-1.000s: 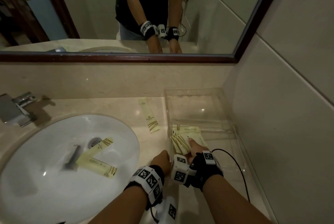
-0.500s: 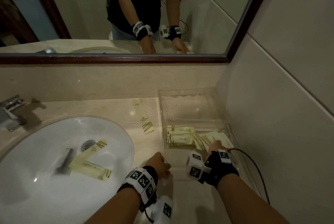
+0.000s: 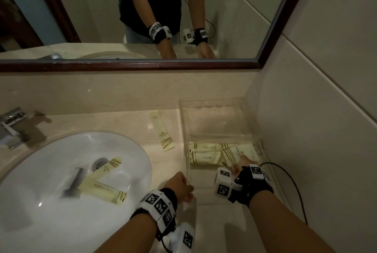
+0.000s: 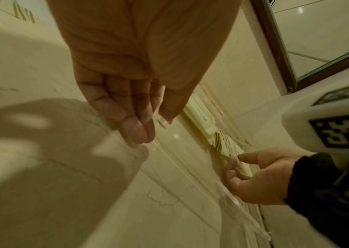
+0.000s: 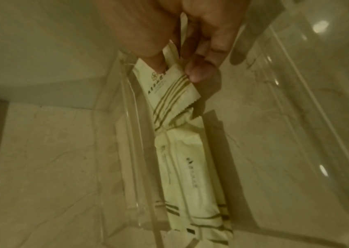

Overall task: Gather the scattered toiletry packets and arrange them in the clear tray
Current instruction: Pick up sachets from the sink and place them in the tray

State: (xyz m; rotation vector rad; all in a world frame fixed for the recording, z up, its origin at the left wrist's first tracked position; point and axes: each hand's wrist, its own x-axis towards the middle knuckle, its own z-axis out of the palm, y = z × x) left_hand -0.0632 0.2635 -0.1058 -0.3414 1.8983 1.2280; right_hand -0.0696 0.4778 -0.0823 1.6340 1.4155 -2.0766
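Where the head view looks down on the marble counter [image 3: 126, 124], the clear tray [image 3: 214, 106] sits at its right end against the wall, and the right hand [image 3: 241, 163] pinches a packet [image 3: 234, 151] over the tray's near-right part, beside two packets [image 3: 204, 153] lying crosswise inside. The left hand [image 3: 180, 186] grips the tray's near-left wall. One long packet [image 3: 162, 130] lies lengthwise on the counter just left of the tray, nearer the left hand; two more [image 3: 102, 181] lie crossed in the sink [image 3: 40, 222]. Left wrist view: fingers [image 4: 135, 130] and thumb clamp the tray edge. Right wrist view: thumb and fingertips [image 5: 199, 73] nip the striped packet end [image 5: 169, 94], its long axis along the tray wall.
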